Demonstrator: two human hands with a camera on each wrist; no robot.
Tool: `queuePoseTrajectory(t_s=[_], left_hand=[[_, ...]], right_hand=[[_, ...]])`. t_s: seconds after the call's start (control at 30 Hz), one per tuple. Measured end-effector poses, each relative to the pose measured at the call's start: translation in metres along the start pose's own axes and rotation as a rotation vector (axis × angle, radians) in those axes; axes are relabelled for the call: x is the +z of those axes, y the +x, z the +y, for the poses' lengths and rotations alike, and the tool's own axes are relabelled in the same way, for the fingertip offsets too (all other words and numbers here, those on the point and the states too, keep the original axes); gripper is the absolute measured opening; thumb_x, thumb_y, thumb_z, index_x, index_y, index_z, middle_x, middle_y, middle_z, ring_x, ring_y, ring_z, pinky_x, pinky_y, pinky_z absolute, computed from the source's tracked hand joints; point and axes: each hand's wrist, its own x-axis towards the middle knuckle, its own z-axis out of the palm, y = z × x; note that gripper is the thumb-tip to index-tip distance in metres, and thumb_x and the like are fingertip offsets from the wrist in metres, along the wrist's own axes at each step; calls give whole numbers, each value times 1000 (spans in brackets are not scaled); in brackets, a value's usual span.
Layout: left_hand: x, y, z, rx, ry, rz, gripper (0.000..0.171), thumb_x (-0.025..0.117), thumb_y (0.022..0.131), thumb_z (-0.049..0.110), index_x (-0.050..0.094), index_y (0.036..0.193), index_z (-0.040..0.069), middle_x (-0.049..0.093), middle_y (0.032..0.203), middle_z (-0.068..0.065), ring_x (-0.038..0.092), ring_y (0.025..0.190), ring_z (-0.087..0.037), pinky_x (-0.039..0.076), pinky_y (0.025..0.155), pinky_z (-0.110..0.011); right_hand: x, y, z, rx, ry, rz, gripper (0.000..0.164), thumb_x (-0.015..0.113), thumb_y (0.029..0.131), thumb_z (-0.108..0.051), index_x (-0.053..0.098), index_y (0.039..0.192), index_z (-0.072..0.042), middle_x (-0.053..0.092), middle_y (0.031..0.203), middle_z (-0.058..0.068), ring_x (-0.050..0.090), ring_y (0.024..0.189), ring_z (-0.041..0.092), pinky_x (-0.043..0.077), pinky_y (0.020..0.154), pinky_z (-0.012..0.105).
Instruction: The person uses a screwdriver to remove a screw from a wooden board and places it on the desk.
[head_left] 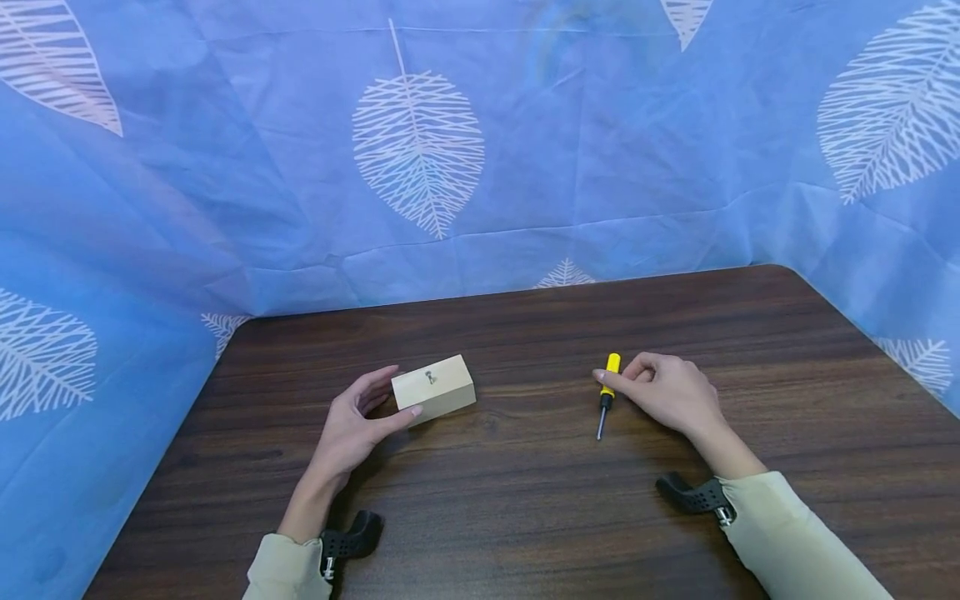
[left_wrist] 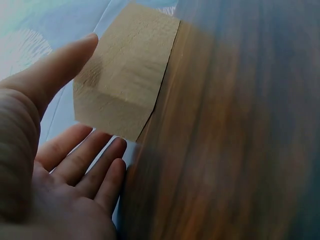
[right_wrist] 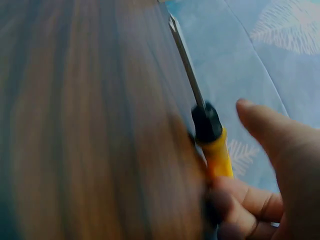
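Note:
A pale wooden block [head_left: 442, 398] lies on the table, left of centre, with small metal screws [head_left: 431, 377] on its top face. My left hand [head_left: 358, 425] is around its left end. The thumb reaches along the near side, and the straight fingers lie behind the end, as the left wrist view shows. Farther right is a screwdriver [right_wrist: 212, 145] with a yellow handle, black collar and metal shank, its tip pointing toward me. My right hand [head_left: 671, 393] is at the handle, thumb stretched over it and apart in the right wrist view, fingertips right beside the handle.
The dark wood-grain table [head_left: 510, 500] ends in a rounded far right corner. Behind and beside it hangs a blue cloth [head_left: 300, 167] with white leaf prints. A black wrist mount [head_left: 352, 537] sticks out under the left sleeve, another mount [head_left: 693, 494] under the right.

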Motion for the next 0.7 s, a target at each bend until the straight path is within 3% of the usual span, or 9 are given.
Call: queuePoseTrajectory(t_s=[0.13,0.27,0.5,0.7], left_hand=[[5,2,1,-14,33,-1,76,91,89,29,56,156,22,60,154,-11,52,147,-35,39,121,-62],[8,2,3,-25,54,5,72,93,87,31,61,151,25,65,150,-10,52,145,-34,39,118,-62],[8,3,4,-19,71,18,61,93,87,31,68,141,24,70,142,-5,59,135,-27,41,111,-49],[6,1,4,-13,76,14,61,92,88,33,67,143,23,70,143,-7,60,135,-27,42,111,-50]], right_hand=[[4,2,-7,31,-74,-24,66,64,89,-83,71,91,-18,66,76,0,54,68,21,38,63,37],[5,1,-8,47,-99,-23,63,66,90,-80,68,88,-17,61,73,2,51,66,22,37,62,38],[7,1,-10,37,-92,-27,50,68,98,-65,70,90,-16,61,71,0,52,66,21,37,63,38],[11,4,-14,16,-25,-18,41,66,101,-56,76,99,-16,68,74,-3,57,69,18,38,64,36]])
